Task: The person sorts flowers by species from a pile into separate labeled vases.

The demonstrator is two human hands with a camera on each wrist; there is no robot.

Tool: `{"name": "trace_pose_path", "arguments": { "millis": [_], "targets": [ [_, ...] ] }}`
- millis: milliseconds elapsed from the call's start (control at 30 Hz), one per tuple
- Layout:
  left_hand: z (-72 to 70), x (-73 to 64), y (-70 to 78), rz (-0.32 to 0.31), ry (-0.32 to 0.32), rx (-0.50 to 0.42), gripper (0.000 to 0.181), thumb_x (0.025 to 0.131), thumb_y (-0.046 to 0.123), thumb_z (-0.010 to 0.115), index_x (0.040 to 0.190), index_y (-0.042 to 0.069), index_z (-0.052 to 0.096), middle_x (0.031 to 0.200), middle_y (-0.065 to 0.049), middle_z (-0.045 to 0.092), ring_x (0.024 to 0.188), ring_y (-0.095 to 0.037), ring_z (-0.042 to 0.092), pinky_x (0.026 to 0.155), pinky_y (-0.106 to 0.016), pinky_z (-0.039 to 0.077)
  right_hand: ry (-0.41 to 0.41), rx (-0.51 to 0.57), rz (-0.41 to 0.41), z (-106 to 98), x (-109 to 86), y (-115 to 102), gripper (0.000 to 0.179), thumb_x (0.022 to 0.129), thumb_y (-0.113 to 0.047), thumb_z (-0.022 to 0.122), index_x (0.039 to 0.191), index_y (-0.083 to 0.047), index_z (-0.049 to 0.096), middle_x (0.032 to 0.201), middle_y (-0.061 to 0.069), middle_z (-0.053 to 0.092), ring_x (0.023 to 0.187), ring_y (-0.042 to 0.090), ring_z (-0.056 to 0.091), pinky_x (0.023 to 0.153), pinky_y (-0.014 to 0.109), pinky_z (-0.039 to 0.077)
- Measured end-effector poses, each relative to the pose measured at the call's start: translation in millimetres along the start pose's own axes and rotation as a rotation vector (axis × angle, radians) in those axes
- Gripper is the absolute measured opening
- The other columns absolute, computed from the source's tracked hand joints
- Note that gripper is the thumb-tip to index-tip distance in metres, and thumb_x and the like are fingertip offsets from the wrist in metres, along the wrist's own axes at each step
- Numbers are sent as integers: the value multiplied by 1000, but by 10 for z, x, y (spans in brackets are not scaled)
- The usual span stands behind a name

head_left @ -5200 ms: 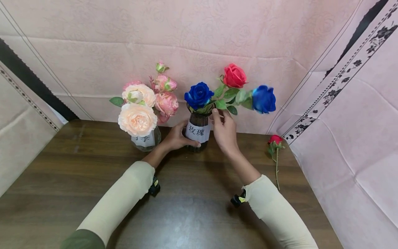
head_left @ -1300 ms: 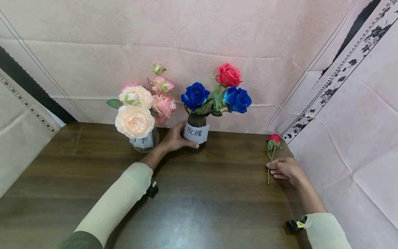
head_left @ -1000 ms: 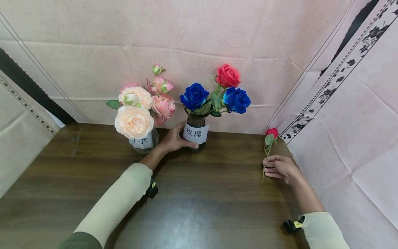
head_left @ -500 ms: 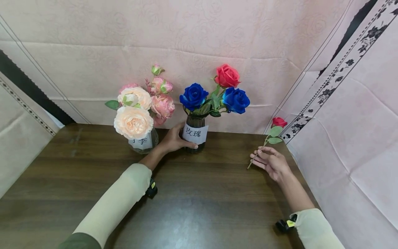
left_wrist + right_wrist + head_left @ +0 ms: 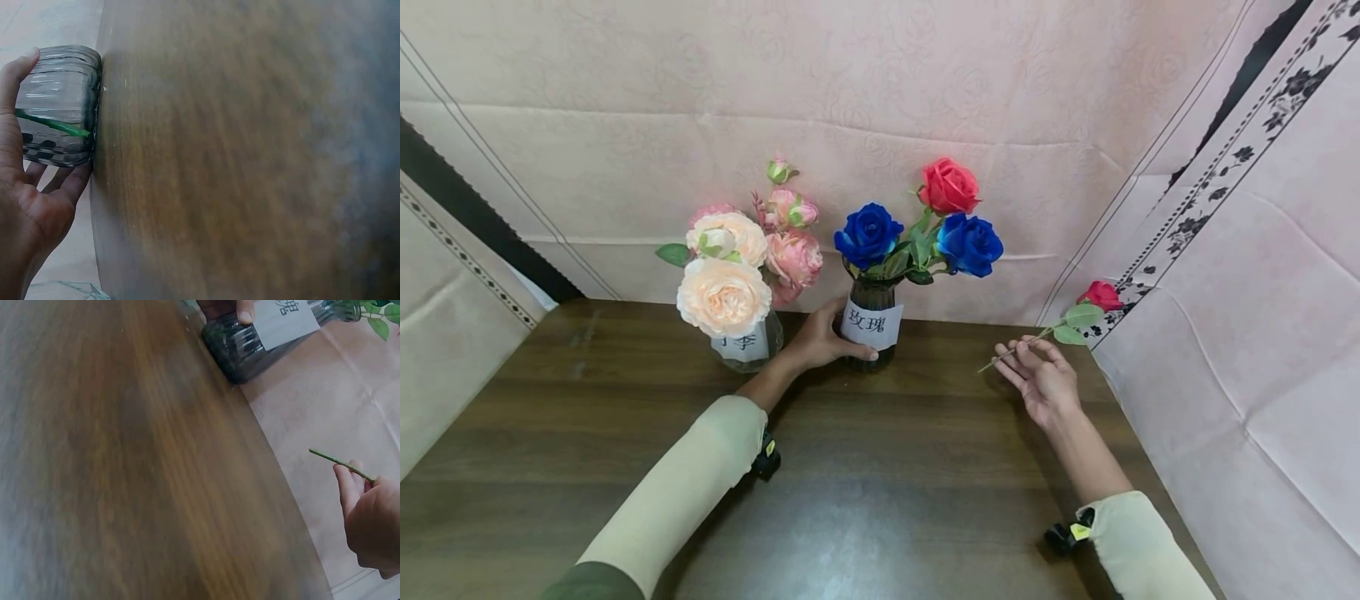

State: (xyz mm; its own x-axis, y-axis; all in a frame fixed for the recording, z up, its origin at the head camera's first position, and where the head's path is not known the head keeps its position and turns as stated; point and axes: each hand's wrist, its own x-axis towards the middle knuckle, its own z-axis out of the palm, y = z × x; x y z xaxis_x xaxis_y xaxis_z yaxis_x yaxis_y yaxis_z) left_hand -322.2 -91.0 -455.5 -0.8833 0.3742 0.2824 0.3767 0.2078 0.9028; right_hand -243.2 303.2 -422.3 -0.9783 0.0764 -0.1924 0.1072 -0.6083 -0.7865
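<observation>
My left hand (image 5: 822, 337) grips the lower part of a dark ribbed glass vase (image 5: 886, 353) that bears a white paper label. Two blue roses (image 5: 869, 236) and a red rose (image 5: 950, 186) stand in that vase. In the left wrist view, a green stem (image 5: 59, 127) shows through its glass. To the right, my right hand (image 5: 1043, 385) pinches the stem of a single red rose (image 5: 1101, 295) above the table. The bloom points right, and the bare stem end points left toward the vase. In the right wrist view, the stem tip (image 5: 325, 455) sticks out past the fingertips.
Left of the dark vase, a clear glass vase (image 5: 748, 354) with a label holds peach and pink flowers (image 5: 727, 296). Both vases stand near the back edge of the brown wooden table (image 5: 865, 483). Pink patterned cloth (image 5: 880, 75) hangs behind and at the sides.
My right hand let go of a blue rose at the vase, took the red rose from the table's right side, lifted it and tilted it, moving left. The left hand stayed on the vase.
</observation>
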Motion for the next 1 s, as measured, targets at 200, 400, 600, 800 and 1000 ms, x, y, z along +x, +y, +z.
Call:
{"name": "trace_pose_path", "arguments": {
  "millis": [200, 400, 600, 800, 1000],
  "targets": [
    [11, 5, -6, -1, -5, -10, 85, 82, 5, 101, 156, 8, 59, 151, -18, 71, 141, -38, 69, 126, -58, 51, 11, 53, -71, 135, 28, 30, 11, 110, -2, 64, 100, -7, 67, 96, 9, 82, 103, 26, 87, 92, 45, 72],
    [11, -4, -16, -46, -9, -20, 90, 82, 8, 102, 160, 12, 56, 154, -15, 69, 144, -36, 67, 128, -58, 50, 9, 101, -113, 247, 56, 33, 12, 111, 0, 62, 100, -5, 66, 96, 11, 82, 101, 27, 87, 91, 46, 72],
    [1, 6, -19, -54, -7, -11, 90, 82, 10, 102, 160, 13, 56, 155, -15, 69, 145, -36, 66, 128, -58, 49, -5, 133, -147, 387, 81, 30, 12, 109, -1, 65, 99, -6, 67, 95, 10, 81, 104, 28, 87, 93, 46, 71],
    [1, 7, -12, -47, -5, -14, 92, 82, 8, 102, 161, 12, 55, 154, -15, 69, 144, -36, 67, 127, -58, 50, -22, 206, -178, 578, 77, 41, 10, 108, 0, 66, 99, -5, 67, 93, 11, 82, 98, 29, 87, 89, 47, 72],
    [13, 8, -15, -37, -9, -23, 92, 82, 7, 102, 162, 11, 55, 153, -16, 70, 143, -37, 68, 126, -57, 51, -49, 183, -214, 791, 28, 47, 9, 108, -1, 68, 100, -6, 68, 94, 11, 83, 98, 28, 87, 90, 47, 72]
  ]
}}
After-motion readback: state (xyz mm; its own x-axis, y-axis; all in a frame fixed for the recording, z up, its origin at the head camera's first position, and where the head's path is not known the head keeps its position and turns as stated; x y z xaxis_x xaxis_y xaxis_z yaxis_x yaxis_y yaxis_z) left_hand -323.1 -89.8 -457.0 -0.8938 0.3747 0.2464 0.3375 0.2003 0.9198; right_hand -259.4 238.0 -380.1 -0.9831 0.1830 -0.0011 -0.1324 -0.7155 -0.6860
